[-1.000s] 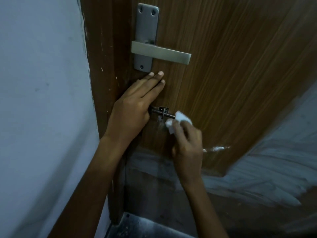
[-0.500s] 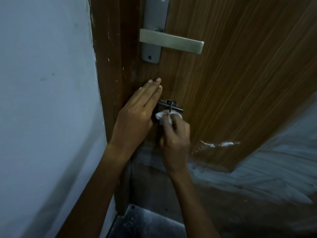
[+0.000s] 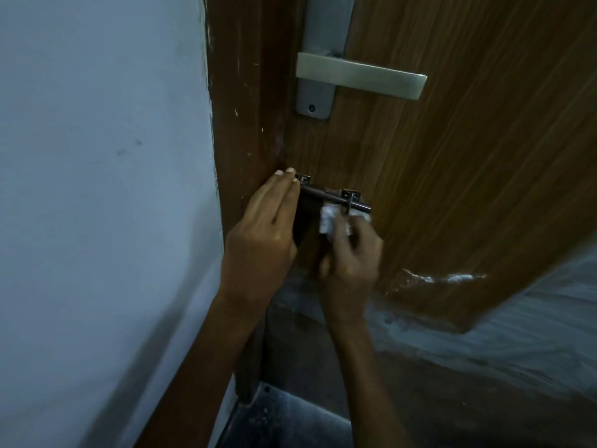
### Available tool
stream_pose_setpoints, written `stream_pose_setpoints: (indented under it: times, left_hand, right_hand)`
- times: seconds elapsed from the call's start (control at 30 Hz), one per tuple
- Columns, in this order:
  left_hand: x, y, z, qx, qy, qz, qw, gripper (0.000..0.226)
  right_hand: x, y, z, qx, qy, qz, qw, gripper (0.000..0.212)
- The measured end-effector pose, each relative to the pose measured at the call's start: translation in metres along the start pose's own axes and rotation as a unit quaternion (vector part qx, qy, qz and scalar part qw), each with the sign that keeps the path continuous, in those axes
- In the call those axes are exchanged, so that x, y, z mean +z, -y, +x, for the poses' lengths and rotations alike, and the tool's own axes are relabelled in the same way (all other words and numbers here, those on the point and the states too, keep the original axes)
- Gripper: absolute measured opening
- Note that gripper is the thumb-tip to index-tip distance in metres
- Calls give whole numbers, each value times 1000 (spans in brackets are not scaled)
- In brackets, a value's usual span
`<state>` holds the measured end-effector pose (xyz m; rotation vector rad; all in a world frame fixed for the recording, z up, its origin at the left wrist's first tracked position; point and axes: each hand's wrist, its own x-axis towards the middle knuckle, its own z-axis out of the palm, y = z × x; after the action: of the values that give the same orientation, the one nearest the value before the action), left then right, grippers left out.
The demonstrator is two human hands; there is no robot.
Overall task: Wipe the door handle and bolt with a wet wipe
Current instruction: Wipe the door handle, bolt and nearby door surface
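A silver lever door handle (image 3: 360, 79) on its metal plate sits high on the brown wooden door (image 3: 468, 163). Below it a dark sliding bolt (image 3: 326, 194) runs across the door near the frame. My right hand (image 3: 350, 253) pinches a crumpled white wet wipe (image 3: 328, 219) and holds it against the underside of the bolt by its knob. My left hand (image 3: 263, 231) lies flat with straight fingers on the door edge, its fingertips touching the bolt's left end.
A pale blue-white wall (image 3: 103, 189) fills the left side, meeting the dark wooden door frame (image 3: 245, 108). The door's lower edge shows scuffed, whitish marks (image 3: 442, 279). A grey floor and threshold (image 3: 290, 418) lie below.
My left hand slid left off the bolt, uncovering most of it. My right hand moved the wipe rightward along the underside of the bolt to its knob.
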<state>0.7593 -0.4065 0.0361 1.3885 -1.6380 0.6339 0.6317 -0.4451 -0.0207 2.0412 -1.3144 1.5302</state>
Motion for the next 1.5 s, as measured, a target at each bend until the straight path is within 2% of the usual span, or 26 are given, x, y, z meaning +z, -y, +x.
stream_pose_setpoints:
  times: [0.07, 0.13, 0.2, 0.33, 0.43, 0.67, 0.73, 0.83, 0.9, 0.97, 1.1, 1.17, 1.33, 1.5]
  left_hand:
    - [-1, 1, -1, 8, -1, 2, 1000, 42]
    - [-2, 2, -1, 18, 0, 4, 1000, 46]
    - [-2, 3, -1, 21, -1, 6, 1000, 50]
    - [2, 3, -5, 8, -15, 5, 1000, 43]
    - [8, -1, -10, -13, -20, 5, 1000, 41]
    - [11, -18, -12, -61, -38, 70, 995, 32]
    - [12, -25, -14, -107, -12, 52, 993, 37]
    - [17, -33, -16, -171, 46, 36, 984, 49]
    - [20, -36, -16, -187, 67, 46, 979, 52]
    - [17, -35, -14, -194, 68, 55, 977, 47]
    - [-3, -32, -16, -149, 19, 74, 986, 29]
    - [-13, -30, -14, -115, 9, 89, 989, 27]
    - [-16, -27, -15, -78, 5, 94, 992, 28]
    - [-5, -21, -29, -54, -9, 97, 994, 28]
  right_hand:
    - [19, 17, 0, -19, 47, 17, 999, 47]
    - [23, 23, 0, -32, 66, 14, 997, 37]
    - [11, 13, 3, -48, 63, 0, 997, 40]
    - [-29, -25, -2, 35, -56, -36, 997, 53]
    - [-33, -28, -6, 57, -80, -45, 994, 56]
    - [8, 10, 0, -38, 52, 7, 998, 46]
    - [3, 6, 1, -44, 53, 7, 998, 45]
    - [-10, -10, -2, -21, 6, 1, 1000, 49]
    - [-13, -14, -5, -5, -25, 10, 1000, 47]
    - [-10, -15, -5, -21, -42, 24, 999, 47]
    - [4, -12, -9, -70, -6, -5, 998, 72]
    - [11, -8, -12, -79, 14, -41, 996, 77]
    - [20, 5, 0, -89, 20, -114, 989, 44]
    - [20, 16, -3, -43, 46, -153, 986, 47]
